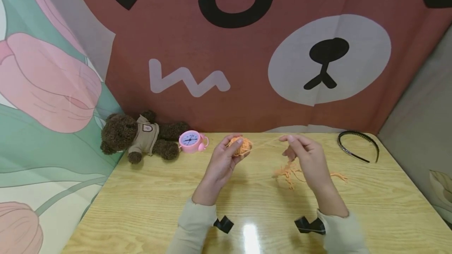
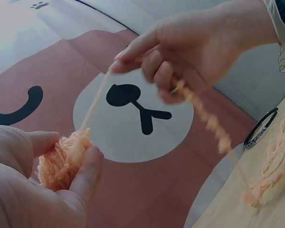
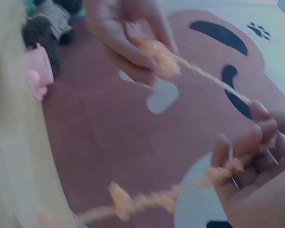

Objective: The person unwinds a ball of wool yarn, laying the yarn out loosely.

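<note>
Your left hand (image 1: 221, 162) cradles an orange yarn ball (image 1: 241, 146) above the counter (image 1: 159, 203), thumb on one side, fingers on the other. A strand (image 2: 97, 101) runs taut from the ball to your right hand (image 1: 311, 164), where thumb and forefinger pinch it. The ball sits to the left of that hand, well apart from it. A kinked tail (image 2: 206, 116) hangs from your right hand's curled fingers toward loose yarn (image 2: 275, 159) on the counter. At the far left, a brown bear (image 1: 146, 138) lies on its back beside a pink clock (image 1: 190, 141); a black headband (image 1: 347, 152) rests far right.
</note>
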Motion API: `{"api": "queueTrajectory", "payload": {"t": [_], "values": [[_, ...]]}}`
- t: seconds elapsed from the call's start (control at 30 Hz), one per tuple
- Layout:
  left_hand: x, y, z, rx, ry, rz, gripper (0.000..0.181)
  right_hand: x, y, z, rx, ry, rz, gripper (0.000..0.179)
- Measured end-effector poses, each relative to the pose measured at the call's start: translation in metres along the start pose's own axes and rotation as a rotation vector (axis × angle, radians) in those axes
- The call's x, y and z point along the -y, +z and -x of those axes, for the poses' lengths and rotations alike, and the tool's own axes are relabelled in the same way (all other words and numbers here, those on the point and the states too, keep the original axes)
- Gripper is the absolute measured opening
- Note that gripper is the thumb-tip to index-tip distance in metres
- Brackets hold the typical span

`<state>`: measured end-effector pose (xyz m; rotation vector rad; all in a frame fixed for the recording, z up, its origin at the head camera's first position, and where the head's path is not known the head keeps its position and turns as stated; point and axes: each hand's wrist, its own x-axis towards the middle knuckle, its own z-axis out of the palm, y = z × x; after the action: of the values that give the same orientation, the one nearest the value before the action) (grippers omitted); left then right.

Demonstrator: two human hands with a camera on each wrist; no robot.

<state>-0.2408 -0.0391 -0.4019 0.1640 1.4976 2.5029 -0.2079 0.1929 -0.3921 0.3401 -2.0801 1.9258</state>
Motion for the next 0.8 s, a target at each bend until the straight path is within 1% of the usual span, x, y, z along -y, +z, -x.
{"api": "queueTrajectory", "payload": {"t": [0.1, 0.23, 0.33, 0.4, 0.5, 0.6, 0.7, 0.8], "values": [[0.0, -0.002, -0.001, -0.006, 0.001, -0.008, 0.026, 0.002, -0.014, -0.004, -0.166, -0.025, -0.206, 0.035], [-0.001, -0.005, -0.002, -0.011, 0.006, -0.01, 0.03, 0.0, -0.033, -0.011, -0.433, -0.053, -0.464, 0.036], [-0.002, -0.007, -0.003, -0.026, 0.017, -0.004, 0.03, -0.007, -0.052, -0.014, -0.603, -0.059, -0.551, 0.038], [-0.003, -0.009, -0.003, -0.04, 0.025, 0.005, 0.029, -0.012, -0.066, -0.015, -0.686, -0.043, -0.615, 0.037], [-0.005, -0.011, -0.003, -0.053, 0.037, 0.027, 0.026, -0.016, -0.086, -0.014, -0.781, 0.001, -0.727, 0.031], [-0.006, -0.012, -0.002, -0.055, 0.046, 0.057, 0.023, -0.019, -0.101, -0.013, -0.848, 0.031, -0.82, 0.026], [-0.007, -0.012, -0.003, -0.065, 0.055, 0.076, 0.024, -0.021, -0.111, -0.013, -0.888, 0.04, -0.85, 0.025], [-0.008, -0.013, -0.003, -0.084, 0.059, 0.08, 0.027, -0.022, -0.116, -0.013, -0.922, 0.04, -0.867, 0.023]]}}
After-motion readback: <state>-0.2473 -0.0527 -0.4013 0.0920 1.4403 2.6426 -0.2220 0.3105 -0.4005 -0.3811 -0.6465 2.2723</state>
